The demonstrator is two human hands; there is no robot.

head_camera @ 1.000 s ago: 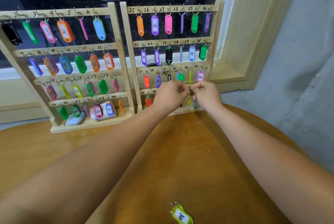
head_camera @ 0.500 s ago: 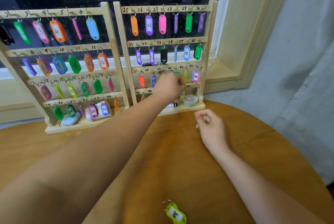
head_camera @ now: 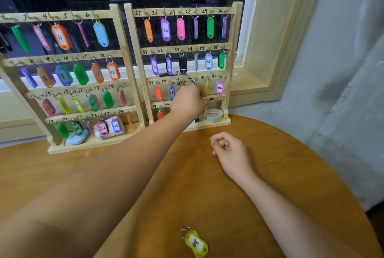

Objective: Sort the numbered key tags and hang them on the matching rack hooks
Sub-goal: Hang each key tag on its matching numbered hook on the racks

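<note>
- Now, your left hand (head_camera: 190, 101) has its fingers curled at the right rack (head_camera: 234, 29), by the third rail; whether they pinch a tag, you can't tell.
- Your right hand (head_camera: 228, 149) hovers above the table (head_camera: 291, 174), loosely curled and holding nothing.
- Tag 48 (head_camera: 196, 244) lies at six o'clock from that nearer hand, ring toward eleven, body toward five.
- Your left arm is stretched long.

The left hand (head_camera: 190, 101) covers bottom-row hooks of the right pale wooden key rack (head_camera: 203, 12); whether its fingers hold anything is hidden. The left rack (head_camera: 124, 54) is cut off.
</note>
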